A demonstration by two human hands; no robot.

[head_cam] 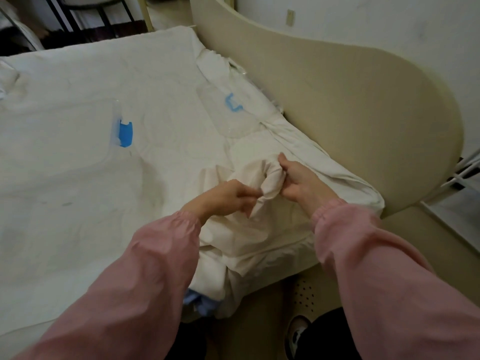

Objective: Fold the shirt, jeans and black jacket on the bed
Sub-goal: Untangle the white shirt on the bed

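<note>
A bunched ridge of a cream garment (246, 229), probably the shirt, is gripped from both sides. It is pinched between thumb and curled fingers of the left hand (228, 197), and the fingers of the right hand (293, 183) are wrapped around it just beside. The garment is crumpled in a heap at the near right corner of the bed (78, 178), with no flat fold laid in it, so the task is judged to be at its start. The first piece is only being gathered or straightened. A scrap of light blue fabric (196, 304) is seen at the bed's near edge under the heap; whether it belongs to the jeans cannot be told. No black jacket can be made out. Both forearms, in pink sleeves (155, 268), are reached forward and drawn inward, with the wrists close together and the knuckles turned toward each other. Beyond, blue marks (126, 133) are seen on the white cover. A curved beige bed board (363, 113) is set along the right.
</note>
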